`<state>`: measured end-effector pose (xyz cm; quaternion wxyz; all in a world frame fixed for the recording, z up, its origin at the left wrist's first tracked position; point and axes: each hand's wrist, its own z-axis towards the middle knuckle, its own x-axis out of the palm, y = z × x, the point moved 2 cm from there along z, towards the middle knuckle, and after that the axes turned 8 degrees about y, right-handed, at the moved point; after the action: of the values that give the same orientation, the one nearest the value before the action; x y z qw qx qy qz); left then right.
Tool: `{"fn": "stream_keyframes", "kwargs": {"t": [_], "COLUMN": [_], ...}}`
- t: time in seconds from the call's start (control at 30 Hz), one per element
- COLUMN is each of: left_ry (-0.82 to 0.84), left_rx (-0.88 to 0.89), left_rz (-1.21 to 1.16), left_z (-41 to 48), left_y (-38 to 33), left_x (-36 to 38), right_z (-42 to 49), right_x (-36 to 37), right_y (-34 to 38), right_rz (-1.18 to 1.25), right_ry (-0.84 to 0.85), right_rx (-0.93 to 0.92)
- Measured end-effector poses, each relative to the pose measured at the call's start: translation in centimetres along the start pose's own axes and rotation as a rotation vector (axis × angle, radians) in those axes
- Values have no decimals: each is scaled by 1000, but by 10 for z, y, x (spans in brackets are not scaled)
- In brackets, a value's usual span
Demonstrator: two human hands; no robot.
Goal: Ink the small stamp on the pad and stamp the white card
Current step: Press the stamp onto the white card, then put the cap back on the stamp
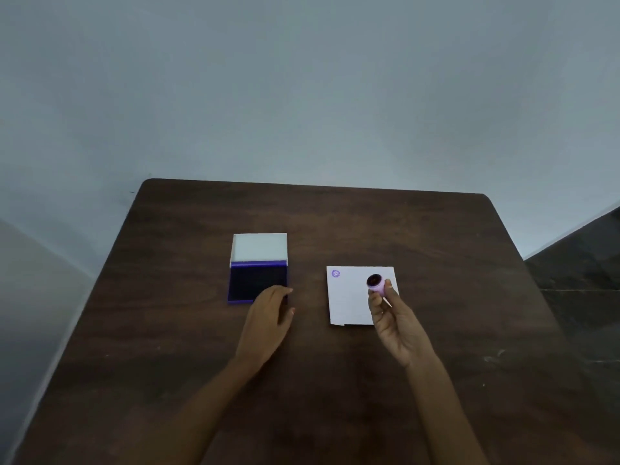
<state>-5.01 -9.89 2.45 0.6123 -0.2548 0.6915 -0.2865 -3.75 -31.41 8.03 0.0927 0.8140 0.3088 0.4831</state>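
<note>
An open ink pad (255, 280) with a dark blue-purple pad and a raised white lid lies left of centre on the table. My left hand (268, 317) rests at its near right corner, fingers touching the pad's edge. A white card (349, 297) lies to the right, with one small purple stamp mark (336, 273) in its far left corner. My right hand (392, 320) holds the small pink round stamp (376, 283) above the card, its dark inked face tilted up and away from me.
The dark wooden table (335, 380) has its far edge against a pale wall and its right edge beside a dark floor (583, 273). Bare wood surrounds the pad and the card.
</note>
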Motion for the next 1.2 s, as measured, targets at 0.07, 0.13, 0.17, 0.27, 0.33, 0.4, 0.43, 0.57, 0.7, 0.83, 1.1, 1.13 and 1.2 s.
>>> {"fn": "stream_keyframes", "kwargs": {"t": [0.07, 0.13, 0.17, 0.27, 0.33, 0.4, 0.43, 0.57, 0.7, 0.83, 1.1, 1.13, 1.2], "left_ry": [33, 75, 99, 186, 216, 223, 224, 213, 258, 215, 286, 296, 318], "left_rx": [-33, -58, -70, -126, -150, -133, -115, -85, -109, -285, -402, -390, -345], "left_rz": [33, 72, 91, 116, 134, 161, 181, 191, 130, -411, -1155, -1171, -1215], "left_z": [-17, -31, -36, -46, -48, -48, -48, -45, -39, -44, -59, -60, -59], "left_y": [12, 21, 25, 30, 30, 27, 26, 23, 22, 20, 17, 17, 15], "left_x": [-8, -12, -12, -12, -11, -11, -11, -11, -17, -30, -44, -46, -50], "right_z": [-9, -18, -22, -31, -37, -40, -41, -42, -42, -38, -34, -34, -35], "right_x": [0, 2, 3, 6, 8, 9, 9, 8, 8, 11, 29, 33, 38], "right_y": [-13, -27, -34, -54, -67, -79, -85, -102, -111, -111, -115, -116, -119], "right_rz": [15, 30, 35, 58, 62, 47, 38, -4, -39, -84, -703, -796, -896], "right_ry": [-3, -2, 0, -1, -13, -24, -35, -73, -74, -70, 28, 38, 64], "right_rx": [4, 15, 22, 77, 134, 168, 179, 200, 200, 171, 8, -19, -65]}}
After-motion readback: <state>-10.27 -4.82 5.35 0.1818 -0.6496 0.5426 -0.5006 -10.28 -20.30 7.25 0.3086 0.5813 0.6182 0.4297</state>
